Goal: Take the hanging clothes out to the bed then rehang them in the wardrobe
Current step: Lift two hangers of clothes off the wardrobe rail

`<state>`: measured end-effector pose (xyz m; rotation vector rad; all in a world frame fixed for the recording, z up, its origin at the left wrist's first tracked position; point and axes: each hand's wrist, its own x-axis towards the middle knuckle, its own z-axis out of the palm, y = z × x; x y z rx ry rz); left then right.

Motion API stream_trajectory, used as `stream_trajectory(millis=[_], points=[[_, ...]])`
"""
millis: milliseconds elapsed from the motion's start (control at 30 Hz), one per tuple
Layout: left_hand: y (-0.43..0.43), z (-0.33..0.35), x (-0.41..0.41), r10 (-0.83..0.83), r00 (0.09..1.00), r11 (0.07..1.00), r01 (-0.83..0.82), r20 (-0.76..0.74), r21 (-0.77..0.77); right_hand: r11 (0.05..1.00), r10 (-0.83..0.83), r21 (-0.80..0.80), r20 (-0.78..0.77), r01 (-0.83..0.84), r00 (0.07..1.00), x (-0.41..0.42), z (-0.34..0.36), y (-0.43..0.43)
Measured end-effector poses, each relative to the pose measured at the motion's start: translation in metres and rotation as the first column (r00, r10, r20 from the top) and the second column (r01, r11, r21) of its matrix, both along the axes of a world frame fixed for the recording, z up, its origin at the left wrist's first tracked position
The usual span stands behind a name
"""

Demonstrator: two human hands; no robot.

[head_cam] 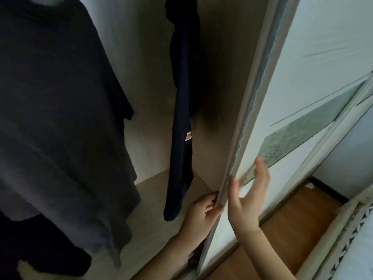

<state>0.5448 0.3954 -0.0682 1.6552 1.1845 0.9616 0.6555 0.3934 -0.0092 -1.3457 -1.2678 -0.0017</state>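
Both hands are on the sliding door (302,57), low down at its near edge. The left hand (202,211) has its fingers curled round the door's edge from the inside, gripping the frame strip. The right hand (249,199) lies against the door's glossy front with fingers straight and a little apart, thumb up beside the edge, holding nothing. The wardrobe (222,77) stands open, and the clothes are on the rail inside. A big grey shirt (60,118) fills the left of the view, hanging loose with its hem well down. A slim navy garment (181,93) hangs apart from it toward the middle, with a small orange tag (188,136) on its side, and its lower end dangles just left of the left hand. Wooden floor (292,229) shows below the door, and the bed (361,251) peeks in at the bottom right corner.
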Motion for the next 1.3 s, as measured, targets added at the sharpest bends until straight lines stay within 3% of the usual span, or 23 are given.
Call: stream_trajectory(millis=[133,233,367,600,667,733,800,833,900,933,1033,1067,1167,1300], points=[[-0.008,0.053,-0.043,0.149,0.985,0.978,-0.132,-0.093,0.161,0.932,0.067,0.350,0.081,-0.092,0.994,-0.021,0.048,-0.018],[-0.029,0.116,-0.094,0.287,0.956,0.889,-0.243,-0.060,0.389,0.844,0.259,0.451,0.131,-0.290,0.957,-0.062,0.097,-0.010],[-0.067,0.204,-0.169,0.541,0.841,0.616,-0.391,-0.007,0.684,0.725,0.516,0.429,0.180,-0.539,0.837,-0.129,0.169,0.002],[-0.124,0.352,-0.277,0.800,0.593,0.233,-0.448,0.092,0.863,0.411,0.860,0.448,0.099,-0.794,0.501,-0.254,0.321,0.006],[-0.122,0.387,-0.311,0.845,0.515,0.163,-0.505,0.145,0.848,0.414,0.875,0.370,0.091,-0.832,0.476,-0.287,0.360,0.011],[-0.112,0.415,-0.347,0.892,0.423,0.125,-0.565,0.157,0.815,0.533,0.829,0.175,0.091,-0.828,0.552,-0.319,0.391,0.027],[-0.095,0.434,-0.382,0.947,0.312,0.141,-0.606,0.071,0.783,0.608,0.794,-0.107,0.082,-0.787,0.602,-0.344,0.409,0.047],[-0.085,0.440,-0.398,0.967,0.255,0.170,-0.622,-0.008,0.764,0.572,0.812,-0.243,0.031,-0.784,0.583,-0.354,0.412,0.055],[-0.065,0.447,-0.425,0.966,0.182,0.260,-0.674,-0.185,0.692,0.389,0.849,-0.420,-0.181,-0.820,0.496,-0.370,0.408,0.065],[-0.056,0.448,-0.435,0.947,0.194,0.316,-0.713,-0.257,0.626,0.290,0.839,-0.442,-0.309,-0.849,0.448,-0.376,0.404,0.069],[-0.038,0.450,-0.451,0.842,0.420,0.533,-0.745,-0.338,0.401,0.032,0.665,-0.237,-0.720,-0.971,0.198,-0.392,0.397,0.078],[-0.034,0.449,-0.453,0.813,0.498,0.580,-0.734,-0.301,0.353,0.002,0.562,-0.114,-0.822,-0.993,0.096,-0.396,0.396,0.080],[-0.025,0.449,-0.457,0.793,0.582,0.609,-0.746,-0.180,0.269,0.121,0.411,0.150,-0.907,-0.981,-0.088,-0.407,0.396,0.088],[-0.016,0.458,-0.454,0.806,0.573,0.591,-0.773,-0.148,0.231,0.149,0.515,0.202,-0.852,-0.968,-0.099,-0.404,0.405,0.094]])
